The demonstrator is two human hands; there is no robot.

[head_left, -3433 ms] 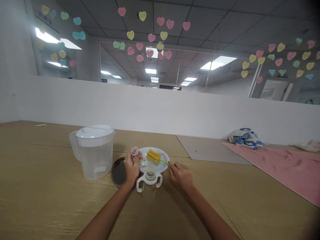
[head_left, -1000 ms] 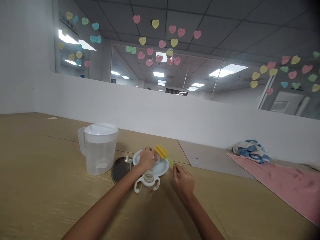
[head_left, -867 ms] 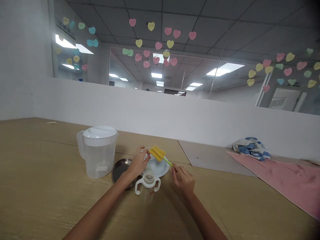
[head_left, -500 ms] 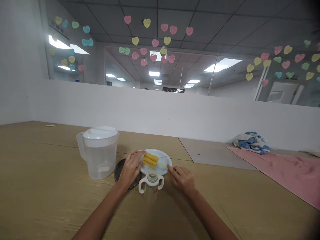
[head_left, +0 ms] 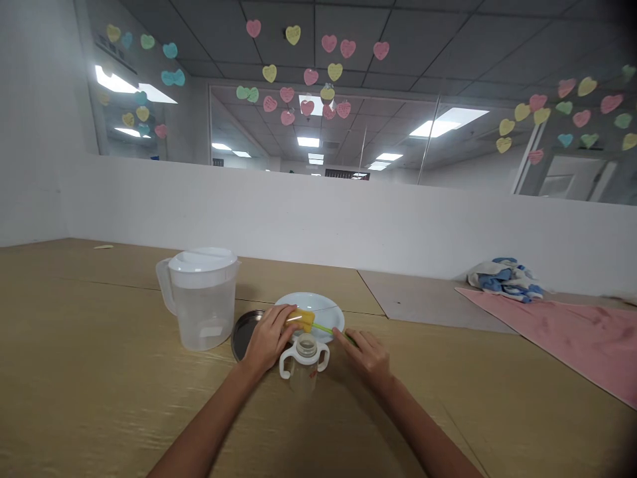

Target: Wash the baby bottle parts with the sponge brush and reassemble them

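Between my hands is a bottle brush with a yellow sponge head and a thin green handle. My left hand is closed around the sponge head, hiding part of it. My right hand grips the handle's far end on the right. Under the brush lies a white plate. Just in front of the plate, a clear baby bottle stands upright without a cap, fitted with a white two-handled collar. A dark round lid or shallow dish is partly covered by my left hand.
A translucent pitcher with a white lid stands to the left. At the right are a crumpled blue-and-white cloth and a pink cloth on the brown tabletop. A white wall with windows above closes off the back.
My left fingers have gone from resting against the sponge head to wrapping round and squeezing it. The sponge looks narrower now. My right hand keeps its hold on the handle.
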